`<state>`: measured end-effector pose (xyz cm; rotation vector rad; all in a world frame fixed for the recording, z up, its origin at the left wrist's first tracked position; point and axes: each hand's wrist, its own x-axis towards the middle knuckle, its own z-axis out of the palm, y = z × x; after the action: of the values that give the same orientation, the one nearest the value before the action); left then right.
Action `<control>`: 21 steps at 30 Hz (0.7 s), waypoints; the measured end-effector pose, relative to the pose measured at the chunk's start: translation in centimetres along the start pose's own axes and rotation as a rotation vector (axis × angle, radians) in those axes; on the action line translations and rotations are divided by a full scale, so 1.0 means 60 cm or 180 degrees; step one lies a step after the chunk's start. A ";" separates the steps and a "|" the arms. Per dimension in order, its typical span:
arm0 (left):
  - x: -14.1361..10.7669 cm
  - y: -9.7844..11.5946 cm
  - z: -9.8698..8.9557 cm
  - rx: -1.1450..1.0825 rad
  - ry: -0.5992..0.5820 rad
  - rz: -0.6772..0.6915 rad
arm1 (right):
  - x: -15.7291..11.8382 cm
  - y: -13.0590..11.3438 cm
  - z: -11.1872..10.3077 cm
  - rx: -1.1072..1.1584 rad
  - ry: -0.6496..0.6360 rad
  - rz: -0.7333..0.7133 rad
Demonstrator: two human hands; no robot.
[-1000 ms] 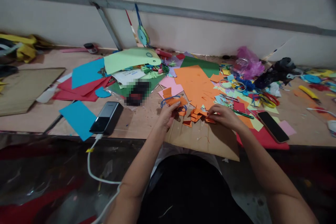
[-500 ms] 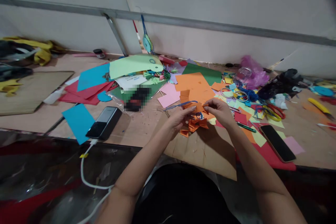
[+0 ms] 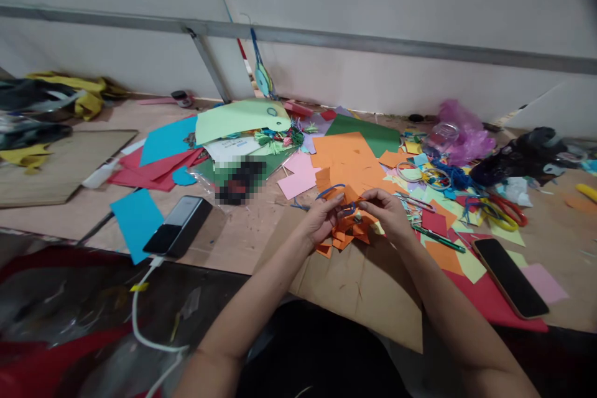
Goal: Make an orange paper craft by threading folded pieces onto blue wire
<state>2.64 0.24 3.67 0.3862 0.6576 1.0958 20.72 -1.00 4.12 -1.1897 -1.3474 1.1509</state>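
- Cardboard (image 3: 354, 283) juts over the near edge of the table (image 3: 240, 224); small orange pieces (image 3: 342, 237) lie loose towards its far edge, apparently cut.
- Left hand (image 3: 319, 224): fingers pinched on an orange piece (image 3: 346, 197), by blue cord (image 3: 330, 189).
- Right hand (image 3: 387, 214): fingers nearly together, grip unclear.
- Whether cord and piece are joined, I cannot tell.
- Beyond, an orange sheet (image 3: 347, 152) lies largely whole.

Both hands (image 3: 352, 214) at orange paper (image 3: 342, 198)
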 end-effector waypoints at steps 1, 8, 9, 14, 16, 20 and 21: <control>-0.002 0.001 -0.001 0.0032 -0.0003 -0.0018 | 0.000 0.000 -0.001 -0.0013 0.0027 -0.0014; -0.008 0.006 -0.009 0.0188 -0.0107 -0.0087 | -0.015 -0.014 0.006 -0.0033 -0.0071 -0.0112; -0.009 0.006 -0.009 0.0174 -0.0112 -0.0070 | -0.016 -0.013 0.009 -0.0099 -0.0110 -0.0113; -0.010 0.015 -0.010 0.0004 -0.0041 0.0152 | -0.017 -0.018 0.002 -0.0454 -0.0346 -0.0170; -0.010 0.021 -0.012 -0.0071 0.0001 0.0368 | -0.018 -0.027 -0.009 -0.0720 -0.0609 -0.0241; -0.010 0.029 -0.015 -0.0113 0.0114 0.0562 | -0.021 -0.036 -0.013 -0.1364 -0.1536 -0.0604; -0.009 0.029 -0.016 -0.0108 0.0140 0.0559 | -0.022 -0.034 -0.009 -0.1540 -0.1650 -0.0674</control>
<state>0.61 0.44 4.14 0.3971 0.6521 1.2839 21.18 -2.42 6.08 -1.0721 -2.1853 1.0474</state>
